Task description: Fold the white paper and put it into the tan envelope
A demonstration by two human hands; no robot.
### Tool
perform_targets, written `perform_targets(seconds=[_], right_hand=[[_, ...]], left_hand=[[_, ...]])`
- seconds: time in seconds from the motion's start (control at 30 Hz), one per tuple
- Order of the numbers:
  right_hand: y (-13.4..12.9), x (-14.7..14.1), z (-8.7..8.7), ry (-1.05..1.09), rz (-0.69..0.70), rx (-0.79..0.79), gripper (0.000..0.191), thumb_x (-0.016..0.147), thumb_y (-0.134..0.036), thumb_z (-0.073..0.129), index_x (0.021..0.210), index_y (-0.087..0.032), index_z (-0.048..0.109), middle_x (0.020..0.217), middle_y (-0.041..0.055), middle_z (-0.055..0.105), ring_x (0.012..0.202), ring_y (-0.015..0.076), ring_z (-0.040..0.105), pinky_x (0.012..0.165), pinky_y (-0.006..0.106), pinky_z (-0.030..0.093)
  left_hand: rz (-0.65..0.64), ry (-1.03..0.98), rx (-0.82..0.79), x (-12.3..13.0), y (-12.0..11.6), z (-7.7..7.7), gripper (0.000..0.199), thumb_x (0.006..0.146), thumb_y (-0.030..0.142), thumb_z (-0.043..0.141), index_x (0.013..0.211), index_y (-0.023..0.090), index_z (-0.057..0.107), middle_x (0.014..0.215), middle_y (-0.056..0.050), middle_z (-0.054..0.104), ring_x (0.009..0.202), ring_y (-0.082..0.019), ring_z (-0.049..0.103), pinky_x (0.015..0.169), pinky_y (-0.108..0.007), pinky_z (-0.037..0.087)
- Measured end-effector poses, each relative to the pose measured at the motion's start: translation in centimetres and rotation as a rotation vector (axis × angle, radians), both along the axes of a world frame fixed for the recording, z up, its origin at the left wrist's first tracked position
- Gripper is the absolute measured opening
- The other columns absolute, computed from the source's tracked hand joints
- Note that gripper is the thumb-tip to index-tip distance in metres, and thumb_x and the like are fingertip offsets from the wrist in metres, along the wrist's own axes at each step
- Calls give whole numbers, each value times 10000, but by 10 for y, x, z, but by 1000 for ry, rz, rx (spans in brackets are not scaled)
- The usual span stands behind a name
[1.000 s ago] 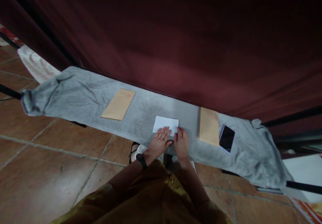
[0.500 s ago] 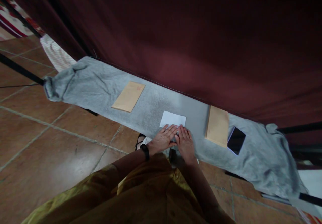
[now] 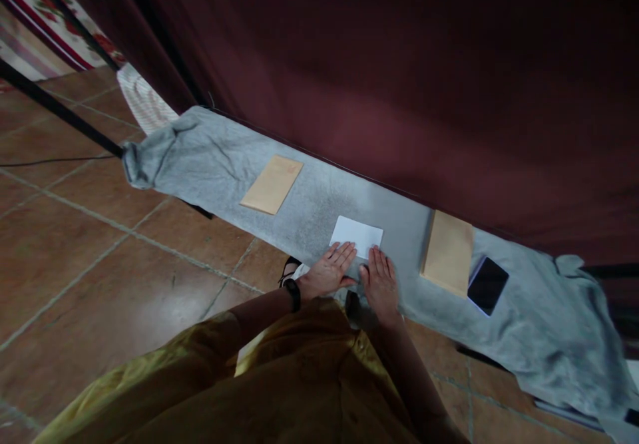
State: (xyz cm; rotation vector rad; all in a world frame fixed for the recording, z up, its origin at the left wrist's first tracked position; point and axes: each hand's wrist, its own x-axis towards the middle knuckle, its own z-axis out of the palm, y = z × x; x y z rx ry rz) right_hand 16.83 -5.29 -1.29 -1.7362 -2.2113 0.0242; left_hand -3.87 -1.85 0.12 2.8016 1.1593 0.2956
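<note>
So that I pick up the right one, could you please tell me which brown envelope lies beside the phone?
The right-hand brown envelope lies beside the phone; the left-hand one lies beyond the white paper.

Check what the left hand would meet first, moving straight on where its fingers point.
The white paper, most likely: the fingertips of the left hand overlap its near edge in view, though actual contact is unclear.

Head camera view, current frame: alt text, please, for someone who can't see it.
Left hand and right hand rest at the near edge of a white paper on a grey cloth, between two brown envelopes; a phone lies at far right.
</note>
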Motion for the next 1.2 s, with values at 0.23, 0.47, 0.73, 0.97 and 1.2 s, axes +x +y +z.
perform_targets(seconds=[0.23,0.47,0.73,0.97,1.2], right_hand=[[-1,1,-6,-30,-7,27,611,1107,-418,258,1594,-56,324,1617,212,395,1488,304,395,1224,522,286],[0,-3,-1,-51,-34,24,580,1101,-375,291,1581,-57,361,1612,184,415,1483,299,407,1231,491,278],[-2,-4,-4,-24,6,1,578,1007,-223,437,1567,-84,401,1592,162,456,1491,265,406,1259,468,249],[-3,-3,-8,89,2,48,432,1013,-266,471,1356,-67,644,1361,174,681,1340,249,578,1236,428,341],[0,-5,-3,121,-3,62,381,1020,-251,468,1313,-123,674,1341,139,698,1314,248,596,1226,435,358]], left_hand=[[61,76,44,-11,-2,-1,836,1004,640,442,1555,17,357,1646,-246,293,1562,-330,233,1278,-496,233],[224,-18,61,-17,-4,13,615,1071,455,366,1490,12,451,1570,-246,447,1523,-305,347,1271,-496,271],[-41,-114,-87,46,10,20,577,1095,436,264,1550,111,405,1631,-127,400,1540,-198,320,1283,-390,234],[-74,-92,-201,69,51,9,612,1093,495,204,1557,164,428,1622,-96,422,1543,-176,312,1282,-397,208],[-54,-40,-162,73,78,-2,607,1090,488,215,1570,170,407,1653,-78,365,1558,-183,274,1286,-400,180]])
